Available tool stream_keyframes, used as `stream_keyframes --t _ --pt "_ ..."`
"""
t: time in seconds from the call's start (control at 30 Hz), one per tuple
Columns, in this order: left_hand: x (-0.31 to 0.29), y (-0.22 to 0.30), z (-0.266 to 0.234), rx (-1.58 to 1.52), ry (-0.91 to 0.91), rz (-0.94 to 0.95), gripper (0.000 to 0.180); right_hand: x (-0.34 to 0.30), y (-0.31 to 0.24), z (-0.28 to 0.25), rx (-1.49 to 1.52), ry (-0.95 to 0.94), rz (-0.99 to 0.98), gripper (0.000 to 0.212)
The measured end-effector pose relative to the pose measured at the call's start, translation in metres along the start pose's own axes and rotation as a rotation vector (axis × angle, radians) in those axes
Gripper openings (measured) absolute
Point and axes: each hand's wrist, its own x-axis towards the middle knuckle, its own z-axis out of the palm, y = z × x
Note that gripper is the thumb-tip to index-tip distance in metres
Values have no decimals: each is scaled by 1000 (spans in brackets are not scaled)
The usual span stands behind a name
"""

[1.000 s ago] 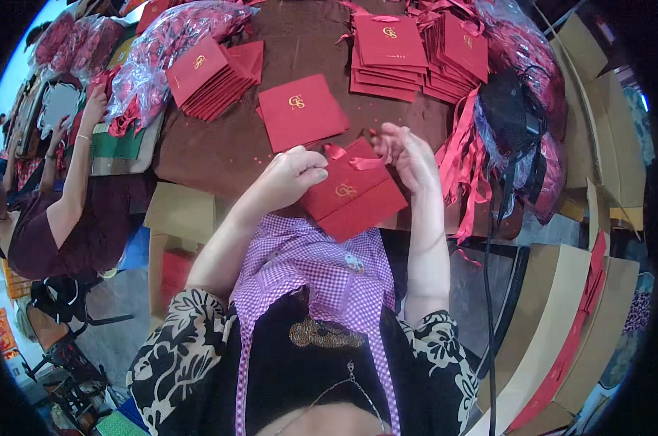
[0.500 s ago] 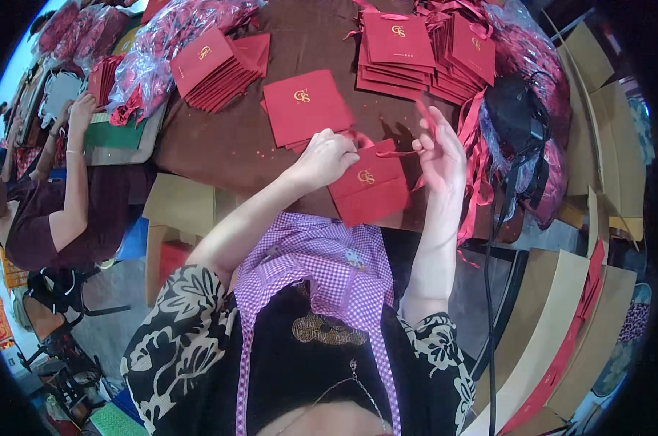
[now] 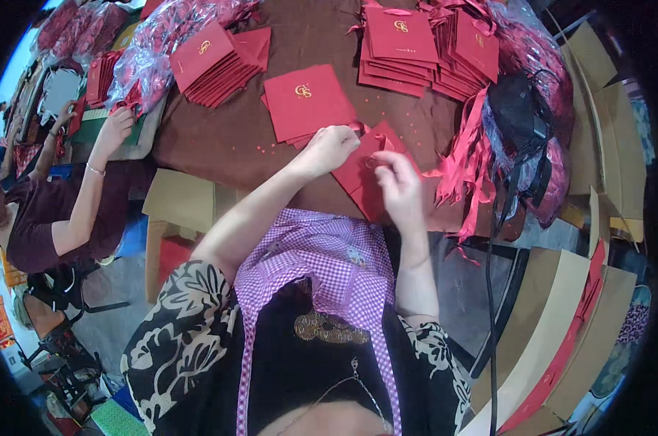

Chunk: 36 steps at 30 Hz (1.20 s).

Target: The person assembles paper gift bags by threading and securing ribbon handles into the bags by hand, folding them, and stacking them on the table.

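A small red paper bag [image 3: 358, 190] with a ribbon handle lies tilted at the table's near edge. My left hand [image 3: 327, 151] is closed at its top left corner, pinching the bag; the fingertips are partly hidden. Over the bag's right side, my right hand [image 3: 398, 182] has its fingers curled in, with a bit of red ribbon [image 3: 379, 149] at the fingertips. Just beyond my left hand lies a short pile of flat red bags [image 3: 307, 102] with gold lettering.
Stacked red bags [image 3: 213, 65] stand far left, more stacks [image 3: 398, 47] far right. Loose red ribbons [image 3: 463, 171] hang over the right edge beside a black device with a cable [image 3: 518, 112]. Cardboard boxes [image 3: 180, 203] flank me. At left, a co-worker's hand [image 3: 114, 129] is over another table.
My right hand has come down and left from beside the bag to over it, its fingers curling in. The bag has turned and tilted. My left hand stays nearly in place.
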Motion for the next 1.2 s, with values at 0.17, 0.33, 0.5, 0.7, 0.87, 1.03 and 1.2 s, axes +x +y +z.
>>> stream_keyframes --t 0.17,0.33,0.5,0.7,0.87,1.03,1.2 --pt "-7 -24 2 5 15 133 24 1 36 25 -295 103 -207 10" --pt "-16 -18 -2 -97 37 34 28 1 36 28 -383 70 -186 11" --pt "-20 -19 -4 -1 -89 -77 31 2 33 35 -504 54 -188 11" --pt "-21 -25 1 26 -42 -42 31 6 33 41 -550 114 -234 9" --pt "-24 -23 4 -28 10 -44 30 9 27 40 -581 86 -250 7" --pt "-27 -11 0 -29 9 -45 30 11 23 38 -623 69 -325 6" --pt "-31 -1 -2 6 41 -25 28 13 11 34 -750 25 -421 7"
